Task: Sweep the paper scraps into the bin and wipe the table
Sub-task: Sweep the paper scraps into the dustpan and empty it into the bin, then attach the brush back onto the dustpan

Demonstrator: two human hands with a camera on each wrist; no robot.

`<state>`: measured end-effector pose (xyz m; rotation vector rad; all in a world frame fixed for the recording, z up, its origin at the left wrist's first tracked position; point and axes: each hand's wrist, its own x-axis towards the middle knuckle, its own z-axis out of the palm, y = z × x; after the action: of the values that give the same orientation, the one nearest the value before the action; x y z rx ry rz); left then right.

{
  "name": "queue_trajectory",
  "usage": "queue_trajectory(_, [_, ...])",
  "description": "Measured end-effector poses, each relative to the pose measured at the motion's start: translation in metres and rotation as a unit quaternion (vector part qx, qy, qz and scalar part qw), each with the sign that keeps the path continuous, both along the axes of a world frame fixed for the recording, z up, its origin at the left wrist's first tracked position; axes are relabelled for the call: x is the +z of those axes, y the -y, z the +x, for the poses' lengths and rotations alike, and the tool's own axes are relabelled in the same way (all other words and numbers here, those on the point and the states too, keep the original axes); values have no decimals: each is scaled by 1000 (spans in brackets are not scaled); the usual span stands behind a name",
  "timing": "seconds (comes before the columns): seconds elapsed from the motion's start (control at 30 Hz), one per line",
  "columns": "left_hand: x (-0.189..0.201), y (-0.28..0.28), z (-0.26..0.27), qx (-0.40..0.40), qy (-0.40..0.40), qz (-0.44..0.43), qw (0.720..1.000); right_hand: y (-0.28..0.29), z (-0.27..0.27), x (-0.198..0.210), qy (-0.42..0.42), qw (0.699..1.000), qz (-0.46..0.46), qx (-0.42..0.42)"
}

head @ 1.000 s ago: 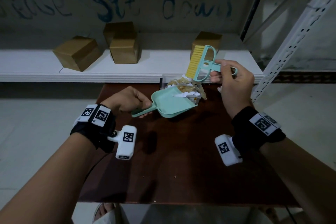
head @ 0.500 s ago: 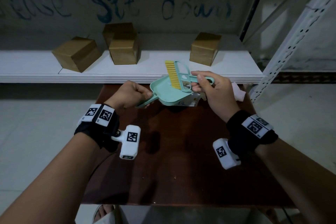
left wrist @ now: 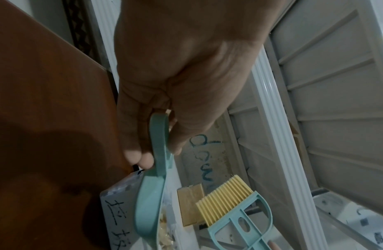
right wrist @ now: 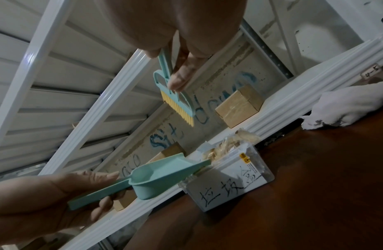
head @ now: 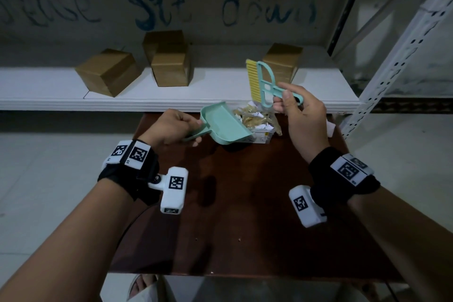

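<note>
My left hand grips the handle of a mint-green dustpan, whose front lip is tipped down against the left rim of a clear plastic bin at the table's far edge. Inside the bin lie paper scraps; the pan looks empty. Above the bin, my right hand pinches the handle of a mint brush, its yellow bristles upright to the left. The right wrist view shows the brush well above the dustpan and the labelled bin.
A crumpled white cloth lies on the far right corner of the brown table, seen too as the cloth. Behind the table runs a white shelf with three cardboard boxes. A perforated metal upright stands at the right.
The brush went down into the tipped dustpan half a second ago and has now risen above the bin. The scraps that lay in the pan now lie in the bin.
</note>
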<state>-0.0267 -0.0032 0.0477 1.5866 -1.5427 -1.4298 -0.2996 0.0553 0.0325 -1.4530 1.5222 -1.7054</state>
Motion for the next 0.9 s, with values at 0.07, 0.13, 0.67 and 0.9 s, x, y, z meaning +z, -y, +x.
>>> queue_trajectory(0.07, [0, -2, -2, 37, -64, 23, 997, -1, 2, 2, -2, 1000, -15, -2])
queue_trajectory(0.13, [2, -3, -4, 56, -109, 14, 992, -3, 3, 5, -19, 999, -38, -15])
queue_trajectory(0.67, [11, -17, -28, -27, -211, 102, 972, -15, 5, 8, -328, 932, -128, 88])
queue_trajectory(0.9, [10, -22, -31, -65, -205, 110, 970, -19, 5, 3, -393, 902, -133, 114])
